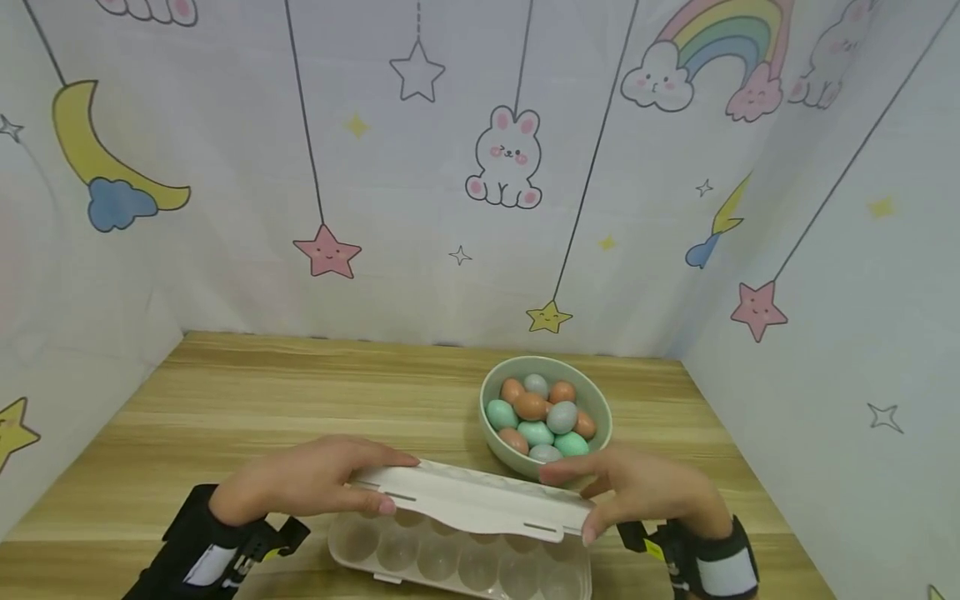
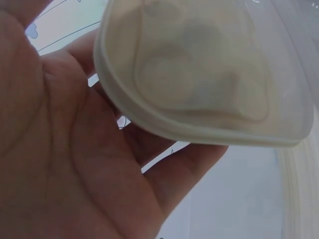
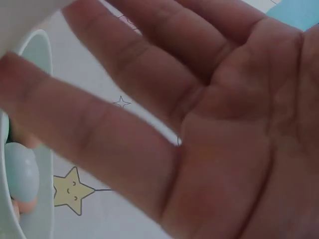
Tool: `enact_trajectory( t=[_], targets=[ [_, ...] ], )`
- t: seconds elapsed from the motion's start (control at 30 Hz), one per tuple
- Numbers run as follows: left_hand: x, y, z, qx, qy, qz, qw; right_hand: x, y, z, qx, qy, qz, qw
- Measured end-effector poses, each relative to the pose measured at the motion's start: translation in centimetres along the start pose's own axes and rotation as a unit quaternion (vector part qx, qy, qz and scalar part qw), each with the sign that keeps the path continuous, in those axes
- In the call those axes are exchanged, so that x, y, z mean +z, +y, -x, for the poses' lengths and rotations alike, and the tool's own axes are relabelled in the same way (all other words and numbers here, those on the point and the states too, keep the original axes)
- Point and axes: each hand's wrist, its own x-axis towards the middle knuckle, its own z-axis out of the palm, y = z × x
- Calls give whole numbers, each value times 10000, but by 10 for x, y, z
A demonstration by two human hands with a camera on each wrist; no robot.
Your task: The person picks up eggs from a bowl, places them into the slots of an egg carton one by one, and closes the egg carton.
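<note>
Egg carton (image 1: 457,575): sitting near the front of the wood-grain table (image 1: 300,400), its hinged lid (image 1: 480,504) standing partly raised over a row of moulded cups (image 1: 437,562). Bowl (image 1: 546,361) of brown, green and grey eggs (image 1: 531,407) is resting just behind.

Left hand (image 1: 315,477) is pinching the lid's left end, thumb at the front edge, fingers behind. Right hand (image 1: 647,492) is bracketing the right end, thumb on the front corner, forefinger reaching along the back; fingers spreading apart beyond it, pressure impossible to tell.

Handling, by judgement: thin translucent plastic, probably light, springy, rather slick; long span likely bowing if lifted from one end. Best hold: both ends of the front lip, clear of the slots. Eggs are looking smooth, perhaps fragile; real or imitation, cannot tell.

Writing: none showing legibly. White patches (image 1: 211,565) on the wristbands are appearing blank; wall cloth (image 1: 420,167) is carrying only cartoon prints.
</note>
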Motion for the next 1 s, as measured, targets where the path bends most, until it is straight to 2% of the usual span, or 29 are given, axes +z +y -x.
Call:
enact_trajectory(
  t=[0.1,0.2,0.47,0.7,0.87,1.0],
  targets=[
    [0,-1,2,-56,49,-54,10000,4,-3,-2,165,72,680,9975],
    [0,-2,6,-180,112,-124,9997,6,-5,-5,288,119,999,9945],
    [-5,-6,28,-467,195,-142,9986,11,-3,-21,61,388,1237,9915],
    [-16,-11,53,-605,217,-239,9976,13,-8,-40,-419,388,1461,9876],
    [-18,-19,69,-666,367,-355,9965,10,-12,-55,-440,427,1652,9844],
    [-18,-23,81,-809,485,-474,9944,8,-15,-67,-470,510,1973,9779]
  ],
)
